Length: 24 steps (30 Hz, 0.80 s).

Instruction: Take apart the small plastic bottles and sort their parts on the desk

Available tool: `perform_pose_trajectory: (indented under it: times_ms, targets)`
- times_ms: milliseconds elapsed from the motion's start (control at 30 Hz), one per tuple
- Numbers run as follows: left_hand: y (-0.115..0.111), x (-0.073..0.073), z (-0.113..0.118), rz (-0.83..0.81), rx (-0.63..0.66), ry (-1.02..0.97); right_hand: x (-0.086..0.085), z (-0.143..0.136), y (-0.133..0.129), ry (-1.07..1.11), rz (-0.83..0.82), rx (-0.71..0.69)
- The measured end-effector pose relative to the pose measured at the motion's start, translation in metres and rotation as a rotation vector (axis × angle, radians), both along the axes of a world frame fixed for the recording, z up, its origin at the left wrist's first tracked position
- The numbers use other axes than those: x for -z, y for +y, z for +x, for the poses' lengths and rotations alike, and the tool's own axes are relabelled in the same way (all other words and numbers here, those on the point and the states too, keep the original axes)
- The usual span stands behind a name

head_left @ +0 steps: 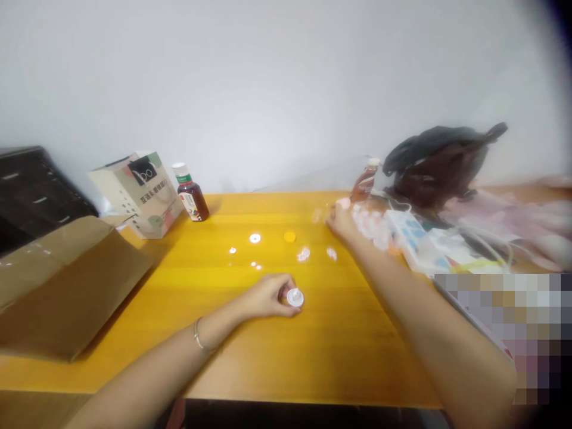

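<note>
My left hand (268,297) is closed over the middle of the table, thumb and fingers pinching a small round white cap-like piece (295,297). Farther back and to the right, my right hand (341,221) reaches beside a heap of white and pinkish pieces (373,225). Its fingers are blurred and partly hidden, so I cannot tell whether it grips anything. Beyond my left hand lie a white disc with a hole (254,238), a yellow round cap (289,237), clear whitish rings (304,255), another whitish piece (331,254) and a tiny white piece (232,251).
Left on the wooden table (348,351) are a cardboard box (89,286), a printed paper bag (154,202) and a dark bottle with a white cap (194,199). A brown drink bottle (364,183), a dark bag (440,170) and a white-blue tray (411,235) crowd the right.
</note>
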<state>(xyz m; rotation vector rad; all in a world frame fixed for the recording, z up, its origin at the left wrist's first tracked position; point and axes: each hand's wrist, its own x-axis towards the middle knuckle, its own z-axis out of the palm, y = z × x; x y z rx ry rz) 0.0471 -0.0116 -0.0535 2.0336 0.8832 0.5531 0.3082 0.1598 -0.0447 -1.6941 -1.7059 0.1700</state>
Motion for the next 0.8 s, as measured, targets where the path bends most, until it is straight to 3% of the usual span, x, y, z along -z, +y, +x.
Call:
perform_pose_trajectory:
  times_ms: [267, 433, 533, 667, 800]
  targets:
    - [-0.001, 0.001, 0.0, 0.023, -0.007, 0.013, -0.001, -0.002, -0.002, 0.093, 0.03, 0.014]
    - [0.0, 0.001, 0.0, 0.011, 0.007, 0.009, -0.006, -0.024, -0.046, 0.147, 0.083, -0.037]
    - [0.001, 0.001, -0.001, 0.01, 0.004, 0.009, -0.002, -0.046, -0.1, 0.272, 0.056, -0.309]
    - [0.0, -0.001, -0.001, 0.043, 0.006, 0.022, 0.002, -0.065, -0.17, 0.305, -0.113, -0.632]
    - [0.0, -0.003, -0.001, 0.091, 0.034, 0.033, 0.0, -0.07, -0.195, 0.26, -0.182, -0.836]
